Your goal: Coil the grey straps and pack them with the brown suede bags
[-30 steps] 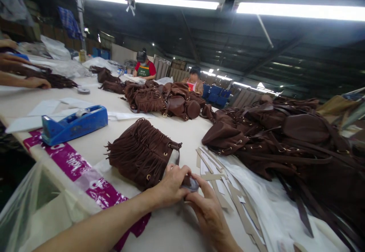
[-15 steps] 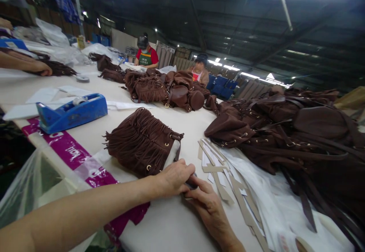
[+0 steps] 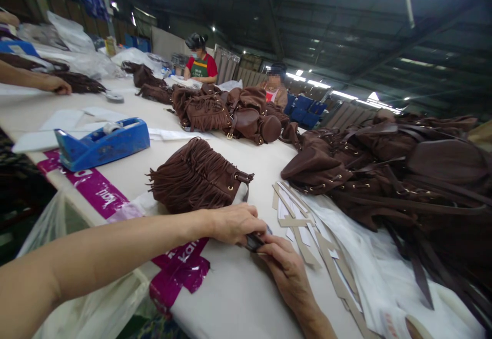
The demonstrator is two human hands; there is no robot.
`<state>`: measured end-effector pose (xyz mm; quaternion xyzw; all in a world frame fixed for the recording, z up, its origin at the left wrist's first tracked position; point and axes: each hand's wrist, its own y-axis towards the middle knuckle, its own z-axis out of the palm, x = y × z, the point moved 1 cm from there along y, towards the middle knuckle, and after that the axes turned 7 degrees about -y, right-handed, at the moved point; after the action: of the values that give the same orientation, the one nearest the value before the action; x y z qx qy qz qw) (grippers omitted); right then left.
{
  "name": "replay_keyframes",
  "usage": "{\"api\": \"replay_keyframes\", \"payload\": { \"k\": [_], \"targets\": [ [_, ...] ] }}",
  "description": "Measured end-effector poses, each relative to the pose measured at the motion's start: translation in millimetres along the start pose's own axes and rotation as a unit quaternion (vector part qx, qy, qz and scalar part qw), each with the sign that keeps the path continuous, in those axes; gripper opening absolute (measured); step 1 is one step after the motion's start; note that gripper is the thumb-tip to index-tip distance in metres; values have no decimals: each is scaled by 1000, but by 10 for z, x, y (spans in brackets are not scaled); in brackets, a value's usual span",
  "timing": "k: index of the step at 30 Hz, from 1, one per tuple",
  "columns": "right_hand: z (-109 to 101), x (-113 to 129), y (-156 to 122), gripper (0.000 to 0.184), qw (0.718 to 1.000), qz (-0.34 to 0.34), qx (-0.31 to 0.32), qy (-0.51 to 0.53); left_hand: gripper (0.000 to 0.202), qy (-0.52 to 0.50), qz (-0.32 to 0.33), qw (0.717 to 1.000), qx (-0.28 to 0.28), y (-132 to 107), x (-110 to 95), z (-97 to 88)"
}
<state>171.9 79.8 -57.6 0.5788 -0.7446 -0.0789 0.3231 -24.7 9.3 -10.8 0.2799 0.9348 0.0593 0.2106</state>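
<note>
A brown fringed bag [image 3: 194, 175] lies on its side on the pale table, with gold eyelets near its mouth. From that mouth a dark strap [image 3: 254, 242] runs toward me and passes between my two hands. My left hand [image 3: 235, 223] pinches the strap from above, its wrist in front of the bag's near side. Facing it, my right hand [image 3: 283, 263] grips the same strap with thumb and fingers. The fingertips nearly meet, and part of the strap is hidden under them.
A blue tape dispenser [image 3: 103, 144] stands at the left. Grey card strips [image 3: 302, 244] lie right of my hands, beside white plastic sheeting [image 3: 355, 254]. Brown bags [image 3: 384, 170] are heaped at the right and back. Co-workers [image 3: 202, 65] sit beyond; another person's hand [image 3: 56, 84] is at far left.
The view has shifted slightly. My hands have turned a little on the strap, and more of its dark length shows between them. The fringed bag still lies in its place.
</note>
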Motion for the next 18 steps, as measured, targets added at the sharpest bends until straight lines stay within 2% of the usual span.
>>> {"api": "replay_keyframes", "payload": {
  "k": [3, 5, 12, 18],
  "targets": [
    [3, -13, -19, 12, 1000, -3, -12, -13, 30, 44, 10, 999, -15, 54, -20, 2],
    [-8, -21, -34, 13, 999, 0, -27, -18, 32, 42, -6, 999, -30, 83, -69, 44],
    [-67, 12, -40, 12, 997, 33, -62, 14, 45, -24, -91, 992, -83, 85, -238, 205],
    [-33, 76, -8, 11, 990, 98, -84, 54, 37, -108, -120, 979, -127, 46, -202, 214]
  ]
}}
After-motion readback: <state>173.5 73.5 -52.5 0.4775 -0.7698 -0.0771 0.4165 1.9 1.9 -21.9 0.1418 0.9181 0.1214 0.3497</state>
